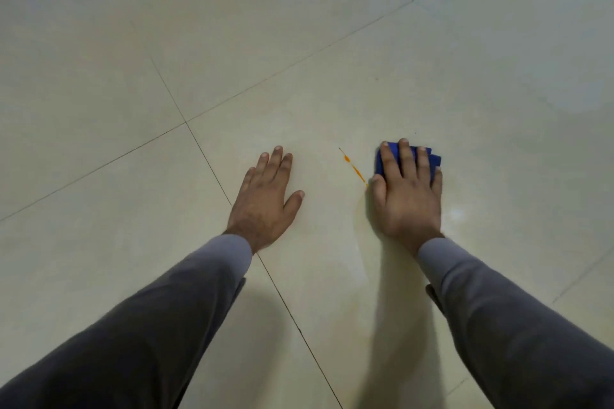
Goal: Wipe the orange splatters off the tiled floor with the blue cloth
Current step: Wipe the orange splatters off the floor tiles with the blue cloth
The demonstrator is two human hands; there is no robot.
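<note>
A thin line of orange splatters [353,166] runs diagonally across a cream floor tile [315,103], between my two hands. Its lower end reaches the thumb side of my right hand [407,196]. That hand lies palm down on the folded blue cloth [432,159], pressing it flat on the floor; only the cloth's far edge shows past the fingers. My left hand [265,199] rests flat on the floor to the left of the splatters, fingers apart, holding nothing.
Dark grout lines [212,164] cross the glossy tiled floor, one passing under my left wrist. A faint wet sheen lies on the tile below my right hand [378,276]. Grey sleeves cover both forearms.
</note>
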